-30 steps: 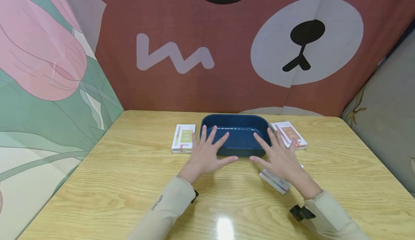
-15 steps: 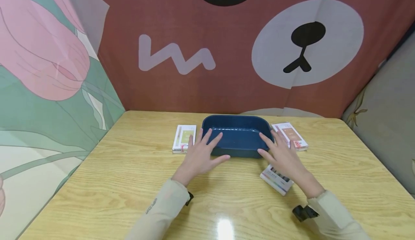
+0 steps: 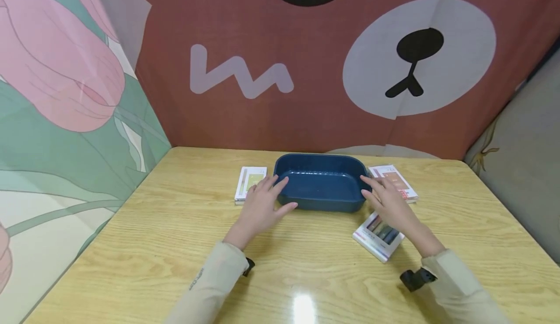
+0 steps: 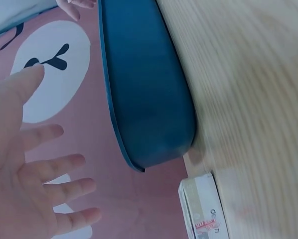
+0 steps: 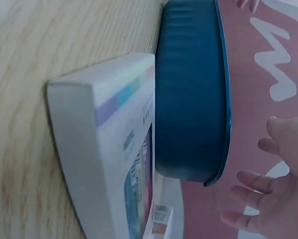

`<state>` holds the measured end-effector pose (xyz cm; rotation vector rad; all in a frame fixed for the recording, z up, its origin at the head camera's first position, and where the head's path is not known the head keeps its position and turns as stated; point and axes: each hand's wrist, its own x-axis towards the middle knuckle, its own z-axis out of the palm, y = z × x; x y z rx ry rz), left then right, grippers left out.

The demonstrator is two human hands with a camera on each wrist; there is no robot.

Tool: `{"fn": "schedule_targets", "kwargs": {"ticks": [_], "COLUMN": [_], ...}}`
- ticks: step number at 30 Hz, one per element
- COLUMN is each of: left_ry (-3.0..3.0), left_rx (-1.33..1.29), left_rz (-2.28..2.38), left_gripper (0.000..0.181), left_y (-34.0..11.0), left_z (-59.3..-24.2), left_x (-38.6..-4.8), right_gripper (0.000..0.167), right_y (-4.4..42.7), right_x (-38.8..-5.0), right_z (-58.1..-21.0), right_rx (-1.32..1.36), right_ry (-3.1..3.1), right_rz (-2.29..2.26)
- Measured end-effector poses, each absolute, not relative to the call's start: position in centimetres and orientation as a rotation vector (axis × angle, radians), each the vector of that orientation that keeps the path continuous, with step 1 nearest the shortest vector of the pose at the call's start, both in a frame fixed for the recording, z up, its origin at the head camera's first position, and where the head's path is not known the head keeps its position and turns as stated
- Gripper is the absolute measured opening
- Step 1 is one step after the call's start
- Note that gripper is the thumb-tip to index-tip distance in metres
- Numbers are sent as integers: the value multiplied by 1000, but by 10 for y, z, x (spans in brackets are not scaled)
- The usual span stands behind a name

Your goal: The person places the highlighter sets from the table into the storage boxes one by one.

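Note:
A dark blue rectangular tray (image 3: 321,183) stands on the table, with a hand at each of its ends. The left hand (image 3: 260,209), fingers spread, hovers by the left end; in the left wrist view that hand (image 4: 34,174) is apart from the tray (image 4: 144,84). The right hand (image 3: 390,206) is over the right end, fingers slightly bent; the right wrist view shows this hand (image 5: 278,184) holding nothing. Below it lies a white box with a dark window (image 3: 379,236), large in the right wrist view as a box (image 5: 109,144) near the tray (image 5: 191,94).
A white box with a green panel (image 3: 245,183) lies left of the tray, partly behind the left hand. Another white box with an orange-brown panel (image 3: 400,180) lies at the tray's right. Behind the wooden table (image 3: 175,227) hangs a red-brown patterned cloth (image 3: 262,125).
The left hand has moved left and slightly down. The right hand has shifted right, its fingers closer together, uncovering more of the windowed box. The head view has shifted slightly.

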<state>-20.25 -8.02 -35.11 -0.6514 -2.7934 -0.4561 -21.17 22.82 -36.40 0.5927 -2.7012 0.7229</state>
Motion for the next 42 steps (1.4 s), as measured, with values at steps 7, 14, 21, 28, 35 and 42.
{"fn": "schedule_targets", "kwargs": {"ticks": [7, 14, 21, 28, 35, 42], "left_ry": [-2709, -2589, -2558, -2640, -2737, -2833], "left_rx": [-617, -602, -544, -410, -334, -281], "left_rz": [-533, -693, -802, -815, -811, -827], "left_gripper": [59, 57, 50, 52, 57, 64], "left_y": [-88, -97, -106, -116, -122, -126], "left_z": [-356, -362, -358, -357, -357, -359], "left_x": [-205, -210, -216, -225, -234, -243], "right_gripper": [36, 27, 29, 34, 35, 37], "right_y": [237, 246, 251, 255, 258, 258], "right_x": [-220, -230, -236, -241, -248, -254], "right_z": [-371, -379, -383, -385, -385, -385], "right_rx": [605, 573, 496, 458, 444, 432], "right_ry": [-2595, -2478, -2499, -2546, -2563, -2584], "right_rz": [869, 1049, 1188, 1307, 1411, 1504]}}
